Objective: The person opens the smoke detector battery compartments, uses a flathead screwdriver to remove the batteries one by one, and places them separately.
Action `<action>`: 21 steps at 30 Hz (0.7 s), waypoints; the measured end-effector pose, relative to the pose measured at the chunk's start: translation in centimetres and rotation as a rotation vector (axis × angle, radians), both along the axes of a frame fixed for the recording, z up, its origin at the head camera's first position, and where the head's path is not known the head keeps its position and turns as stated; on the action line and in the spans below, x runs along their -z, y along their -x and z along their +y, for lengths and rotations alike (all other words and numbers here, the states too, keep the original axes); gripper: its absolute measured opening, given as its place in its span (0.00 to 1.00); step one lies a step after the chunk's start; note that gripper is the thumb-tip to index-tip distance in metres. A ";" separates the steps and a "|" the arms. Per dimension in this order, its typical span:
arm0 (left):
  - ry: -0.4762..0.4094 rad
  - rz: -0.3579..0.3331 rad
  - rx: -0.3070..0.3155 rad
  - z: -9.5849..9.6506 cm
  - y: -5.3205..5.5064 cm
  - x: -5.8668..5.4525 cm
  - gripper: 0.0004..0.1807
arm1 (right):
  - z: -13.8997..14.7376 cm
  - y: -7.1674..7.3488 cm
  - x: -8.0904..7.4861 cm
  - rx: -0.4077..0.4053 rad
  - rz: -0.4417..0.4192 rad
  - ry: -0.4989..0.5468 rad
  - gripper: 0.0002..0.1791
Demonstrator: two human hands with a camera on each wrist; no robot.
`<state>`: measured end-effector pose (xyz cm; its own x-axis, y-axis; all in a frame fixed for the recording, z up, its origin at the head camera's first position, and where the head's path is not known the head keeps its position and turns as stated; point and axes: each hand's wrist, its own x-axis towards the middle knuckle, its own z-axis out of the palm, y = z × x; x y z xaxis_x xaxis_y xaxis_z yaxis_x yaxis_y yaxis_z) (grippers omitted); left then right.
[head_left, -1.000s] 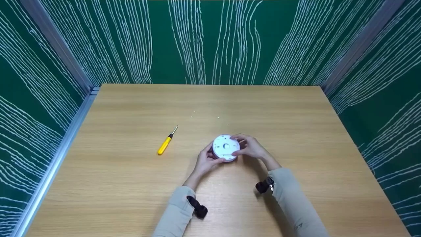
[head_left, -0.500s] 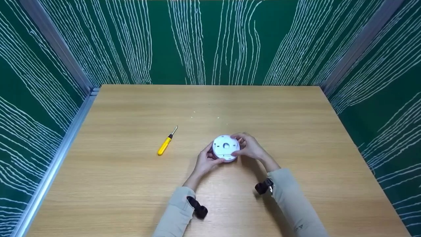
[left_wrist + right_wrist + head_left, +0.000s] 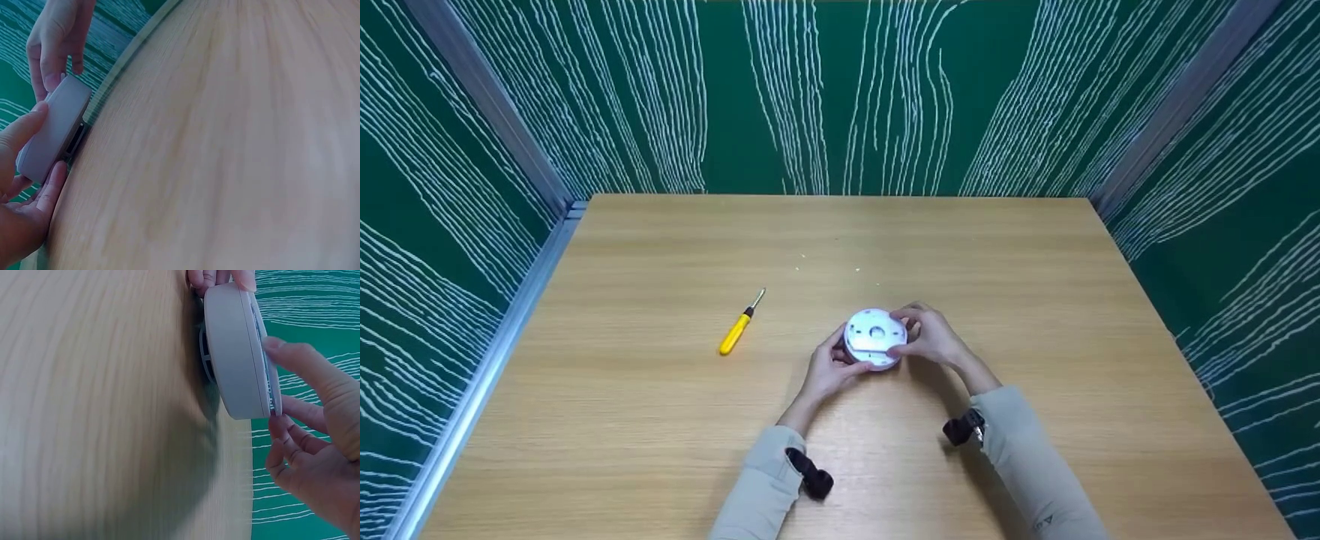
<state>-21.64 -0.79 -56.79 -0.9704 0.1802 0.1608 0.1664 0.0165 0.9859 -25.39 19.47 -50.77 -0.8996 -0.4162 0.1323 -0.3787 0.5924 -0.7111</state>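
Observation:
A white round smoke detector (image 3: pixel 876 339) is held back side up, low over the table, its slotted vent part (image 3: pixel 206 354) facing down. My left hand (image 3: pixel 828 369) grips its body from the left, thumb on the near rim and fingers beneath. My right hand (image 3: pixel 931 336) pinches the thin mounting plate (image 3: pixel 272 377) on the back, thumb on the flat face and fingers at the far edge. In the right wrist view, a narrow gap shows between plate and body on the side toward my right hand. The right wrist view cuts off most of the left hand.
A yellow-handled screwdriver (image 3: pixel 741 324) lies on the wooden table (image 3: pixel 660 435) to the left, tip pointing away. Several tiny pale specks (image 3: pixel 857 269) are scattered beyond the detector. Green walls (image 3: pixel 885 97) with white lines enclose the back and sides.
Both hands stay on the smoke detector in nearly the same place. The mounting plate's face looks slightly shifted, and the line along its near side shows more clearly.

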 end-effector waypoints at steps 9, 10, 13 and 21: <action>0.010 -0.068 -0.001 0.0 -0.6 -1.6 0.44 | 0.3 -0.1 0.4 0.002 0.038 0.028 0.30; 0.004 -0.073 0.002 0.0 -0.7 -2.0 0.44 | 0.3 -0.1 0.4 0.004 0.045 0.031 0.30; -0.007 -0.071 0.014 -0.1 -1.1 -2.9 0.43 | 0.5 -0.2 0.5 0.014 0.071 0.047 0.30; -0.082 -0.094 0.034 -0.2 -1.4 -3.6 0.41 | 1.3 -0.7 0.5 0.063 0.089 0.084 0.28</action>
<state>-20.26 -0.94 -53.22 -0.9754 0.2033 0.0854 0.0727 -0.0689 0.9950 -24.73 20.81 -51.22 -0.9068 -0.3431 0.2448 -0.4063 0.5569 -0.7244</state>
